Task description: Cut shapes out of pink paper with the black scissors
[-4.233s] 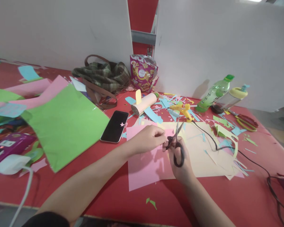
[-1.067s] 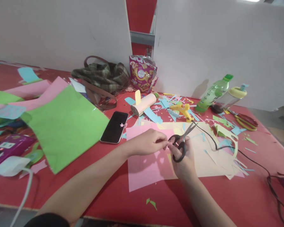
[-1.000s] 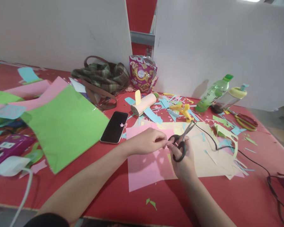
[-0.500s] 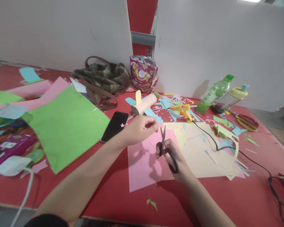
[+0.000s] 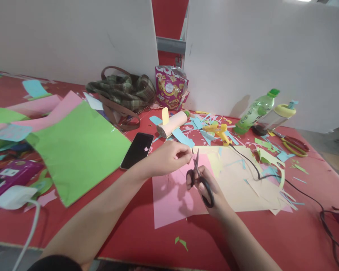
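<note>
My right hand (image 5: 211, 190) grips black-handled scissors (image 5: 200, 177), blades pointing up and away, over a pink paper sheet (image 5: 172, 195) on the red table (image 5: 147, 233). My left hand (image 5: 169, 158) is closed in a pinch just left of the blade tips, holding a tiny pink paper scrap that is barely visible. A cream paper sheet (image 5: 240, 180) lies partly over the pink one to the right.
A black phone (image 5: 137, 150) lies left of my hands, beside a large green sheet (image 5: 76, 146). Behind are a paper roll (image 5: 172, 123), yellow glue gun (image 5: 219, 131) with black cord (image 5: 271, 175), plaid bag (image 5: 121, 92), snack pouch (image 5: 171, 86), green bottle (image 5: 255, 111), other scissors (image 5: 293, 145) and scattered scraps.
The scissors swung from pointing right to pointing up. Both hands shifted left and away, with my left hand rising off the pink sheet while keeping its pinch.
</note>
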The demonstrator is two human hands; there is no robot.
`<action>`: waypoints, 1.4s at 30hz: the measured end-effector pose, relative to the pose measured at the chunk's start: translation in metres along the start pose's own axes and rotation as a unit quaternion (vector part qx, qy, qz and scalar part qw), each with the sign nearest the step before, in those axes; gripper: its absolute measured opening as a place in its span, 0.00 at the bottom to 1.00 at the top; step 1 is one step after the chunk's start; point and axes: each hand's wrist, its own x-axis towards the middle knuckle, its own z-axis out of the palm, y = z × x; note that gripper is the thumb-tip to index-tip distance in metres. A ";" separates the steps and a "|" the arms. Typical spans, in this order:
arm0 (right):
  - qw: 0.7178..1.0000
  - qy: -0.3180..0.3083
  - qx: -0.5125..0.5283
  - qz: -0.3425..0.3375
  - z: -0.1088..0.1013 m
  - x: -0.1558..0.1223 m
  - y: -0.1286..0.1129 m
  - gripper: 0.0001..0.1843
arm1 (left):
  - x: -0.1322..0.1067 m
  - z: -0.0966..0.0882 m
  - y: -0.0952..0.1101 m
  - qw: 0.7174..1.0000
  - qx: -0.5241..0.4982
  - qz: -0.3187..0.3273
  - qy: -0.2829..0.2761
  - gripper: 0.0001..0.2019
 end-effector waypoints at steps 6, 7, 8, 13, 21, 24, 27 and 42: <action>1.000 -0.010 -0.003 0.015 0.001 0.000 -0.003 0.17 | 0.000 0.000 0.000 1.000 0.011 0.003 0.001 0.10; 1.000 -0.013 -0.003 0.014 0.001 -0.001 -0.004 0.17 | 0.000 0.000 0.000 1.000 0.013 0.004 0.003 0.10; 1.000 -0.016 0.000 0.013 0.001 -0.001 -0.004 0.16 | 0.000 0.000 0.000 1.000 0.015 0.005 0.005 0.10; 0.999 -0.019 0.012 0.032 0.002 -0.002 -0.009 0.15 | 0.000 -0.001 0.000 1.000 0.012 0.003 -0.003 0.11; 1.000 -0.005 0.008 0.011 0.001 -0.001 -0.003 0.16 | 0.000 -0.002 0.000 1.000 0.014 0.005 -0.012 0.11; 1.000 -0.016 0.005 0.021 0.002 -0.001 -0.006 0.15 | 0.000 -0.002 0.001 1.000 0.014 0.009 -0.013 0.11; 0.999 -0.027 -0.003 0.032 0.001 -0.002 -0.010 0.14 | 0.000 -0.003 -0.001 1.000 0.013 0.014 -0.012 0.11; 0.999 -0.033 -0.008 0.036 -0.001 -0.003 -0.004 0.14 | -0.002 -0.009 -0.004 0.999 0.012 0.028 -0.031 0.11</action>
